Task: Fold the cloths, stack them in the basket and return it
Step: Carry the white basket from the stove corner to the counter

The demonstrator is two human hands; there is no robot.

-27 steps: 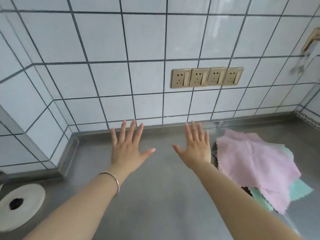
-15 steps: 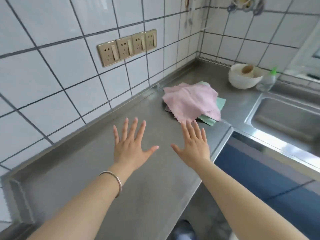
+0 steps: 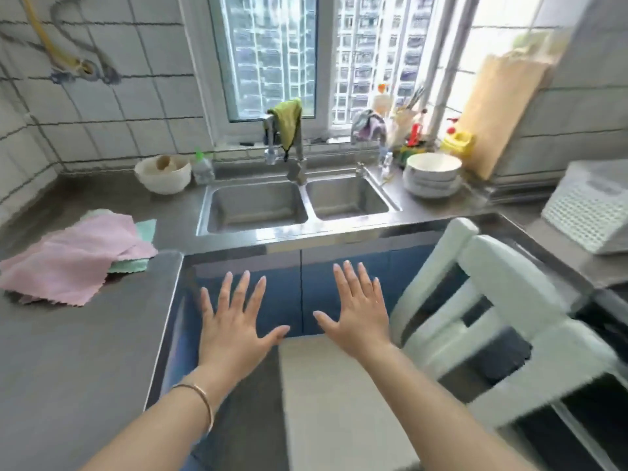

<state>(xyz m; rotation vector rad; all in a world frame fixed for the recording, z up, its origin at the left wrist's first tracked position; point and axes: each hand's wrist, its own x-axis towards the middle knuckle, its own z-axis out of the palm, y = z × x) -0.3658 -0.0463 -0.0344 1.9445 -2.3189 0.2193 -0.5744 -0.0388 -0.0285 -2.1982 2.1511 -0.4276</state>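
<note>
Left hand (image 3: 234, 329) and right hand (image 3: 362, 314) hover spread wide, each grip holding nothing.

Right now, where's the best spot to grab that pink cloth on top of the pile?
Probably the pink cloth's near corner, pinched from the counter's front side. It lies spread flat on top of the green ones, zigzag edge overhanging toward you. Both hands are open and free.

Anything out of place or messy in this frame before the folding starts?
The pink and green cloths lie in a rumpled, unfolded heap on the counter at left, one corner near its edge. Both hands, left and right, hover open, holding nothing.
</note>
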